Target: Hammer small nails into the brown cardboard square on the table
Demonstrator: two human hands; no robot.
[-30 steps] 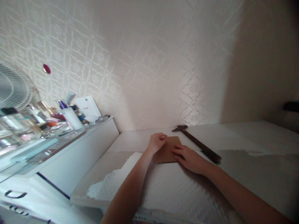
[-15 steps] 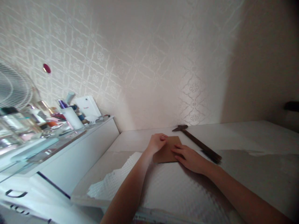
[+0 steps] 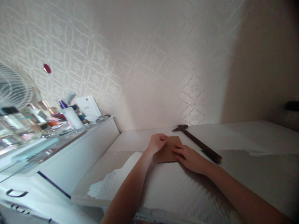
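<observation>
A small brown square that looks like cardboard (image 3: 167, 154) is held between my two hands over a white quilted paper sheet (image 3: 173, 186). My left hand (image 3: 158, 143) has its curled fingers on the square's upper left edge; the far side of that grip is hidden. From the right, my right hand (image 3: 190, 157) holds the other edge, with slightly bent fingers over its face. Just beyond the right hand lies a hammer (image 3: 198, 143) with a dark head and wooden handle, its head towards the wall.
A patterned wall (image 3: 151, 77) closes off the back of the pale table (image 3: 257, 137). To the left stands a white cabinet (image 3: 93, 152), its top crowded with bottles, a white box (image 3: 87, 105) and a fan (image 3: 12, 87).
</observation>
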